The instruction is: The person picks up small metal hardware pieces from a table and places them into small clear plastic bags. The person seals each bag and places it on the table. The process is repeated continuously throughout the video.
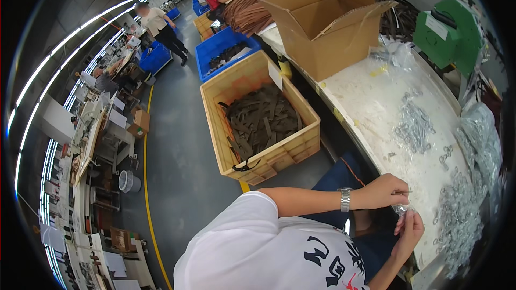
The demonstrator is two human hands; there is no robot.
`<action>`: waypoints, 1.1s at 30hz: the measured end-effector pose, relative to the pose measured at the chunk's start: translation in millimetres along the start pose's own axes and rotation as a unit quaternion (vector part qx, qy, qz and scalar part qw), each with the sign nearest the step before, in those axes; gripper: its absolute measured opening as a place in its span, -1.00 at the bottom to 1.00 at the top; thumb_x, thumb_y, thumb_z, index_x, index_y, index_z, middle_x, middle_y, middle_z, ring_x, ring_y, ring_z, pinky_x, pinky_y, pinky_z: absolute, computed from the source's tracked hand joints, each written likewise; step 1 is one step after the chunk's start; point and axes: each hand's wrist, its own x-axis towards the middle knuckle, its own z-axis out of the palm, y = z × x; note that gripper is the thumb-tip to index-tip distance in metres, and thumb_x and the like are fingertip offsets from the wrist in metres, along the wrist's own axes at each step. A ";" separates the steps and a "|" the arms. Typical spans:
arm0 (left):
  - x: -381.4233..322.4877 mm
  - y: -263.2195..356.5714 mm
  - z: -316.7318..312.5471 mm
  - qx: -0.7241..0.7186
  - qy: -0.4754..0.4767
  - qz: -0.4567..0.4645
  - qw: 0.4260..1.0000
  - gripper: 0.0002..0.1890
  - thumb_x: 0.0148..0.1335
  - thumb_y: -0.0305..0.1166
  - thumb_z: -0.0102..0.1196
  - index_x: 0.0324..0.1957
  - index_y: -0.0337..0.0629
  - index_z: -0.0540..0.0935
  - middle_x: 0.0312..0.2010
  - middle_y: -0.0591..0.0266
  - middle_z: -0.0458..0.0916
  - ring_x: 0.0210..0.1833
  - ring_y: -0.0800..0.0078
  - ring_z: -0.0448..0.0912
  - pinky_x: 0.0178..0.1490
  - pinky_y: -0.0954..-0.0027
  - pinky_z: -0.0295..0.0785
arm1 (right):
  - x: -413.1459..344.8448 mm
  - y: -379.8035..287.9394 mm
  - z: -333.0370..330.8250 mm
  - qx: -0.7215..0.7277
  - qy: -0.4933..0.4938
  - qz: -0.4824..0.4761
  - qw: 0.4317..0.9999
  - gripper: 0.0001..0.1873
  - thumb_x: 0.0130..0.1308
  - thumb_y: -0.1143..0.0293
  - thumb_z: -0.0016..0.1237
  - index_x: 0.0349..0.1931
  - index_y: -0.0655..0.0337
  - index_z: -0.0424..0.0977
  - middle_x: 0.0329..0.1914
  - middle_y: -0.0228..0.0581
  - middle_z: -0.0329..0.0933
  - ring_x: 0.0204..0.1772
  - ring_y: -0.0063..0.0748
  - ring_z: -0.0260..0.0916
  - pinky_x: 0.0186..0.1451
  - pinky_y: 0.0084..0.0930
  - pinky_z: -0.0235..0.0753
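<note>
At the near edge of the white worktable (363,100), my left hand (385,191), with a metal watch on its wrist, pinches a thin, dark, pointed tool (403,192). Just below it, my right hand (411,225) grips a small shiny metal piece (402,209) between thumb and fingers; its exact kind is hard to tell. Right of both hands lies a large heap of silvery metal snap hooks (459,221). Farther up the table is a smaller pile of similar metal hooks (415,125), with a few loose ones between the two.
An open cardboard box (322,28) and a green machine (447,36) stand on the table. Clear plastic bags (479,141) lie at its far side. Beside the table are a yellow crate (258,169) of dark straps and a blue crate (203,62). Other people work or stand farther off.
</note>
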 end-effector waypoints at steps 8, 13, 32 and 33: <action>-6.6 3.9 -1.3 -0.108 -0.077 -0.072 0.989 -0.73 0.46 -0.32 0.24 -0.29 -0.38 0.68 -0.52 0.28 0.71 -0.49 0.62 0.60 -0.30 0.44 0.50 | -5.9 -7.3 7.2 -0.128 0.002 -0.067 0.990 -0.67 0.69 0.26 -0.05 -0.32 0.23 0.53 -0.50 -0.47 0.38 -0.49 -0.74 0.27 -0.46 -0.71 0.21; -16.1 -1.8 4.7 -0.221 -0.076 -0.156 0.960 -0.71 0.50 -0.31 0.20 -0.30 -0.35 0.68 -0.48 0.28 0.74 -0.62 0.68 0.44 -0.50 0.52 0.34 | -10.6 -9.4 14.3 -0.194 0.028 -0.125 0.973 -0.66 0.70 0.37 -0.13 -0.30 0.38 0.50 -0.35 -0.39 0.36 -0.42 -0.67 0.23 -0.45 -0.67 0.21; -39.2 0.2 16.6 -0.483 -0.188 -0.209 0.829 -0.74 0.51 -0.32 0.21 -0.05 -0.39 0.69 -0.32 0.14 0.74 -0.69 0.78 0.35 -0.68 0.63 0.09 | -12.4 -39.4 10.3 -0.208 0.027 -0.082 0.974 -0.70 0.64 0.36 -0.02 -0.15 0.46 0.65 -0.35 -0.39 0.50 -0.38 -0.67 0.26 -0.35 -0.63 0.20; -39.9 1.1 17.0 -0.470 -0.173 -0.203 0.842 -0.74 0.52 -0.31 0.20 -0.06 -0.38 0.70 -0.34 0.16 0.74 -0.69 0.78 0.35 -0.67 0.62 0.10 | -11.9 -37.1 9.2 -0.183 0.041 -0.081 0.979 -0.70 0.65 0.35 -0.02 -0.15 0.43 0.66 -0.36 -0.41 0.50 -0.39 -0.69 0.24 -0.36 -0.64 0.18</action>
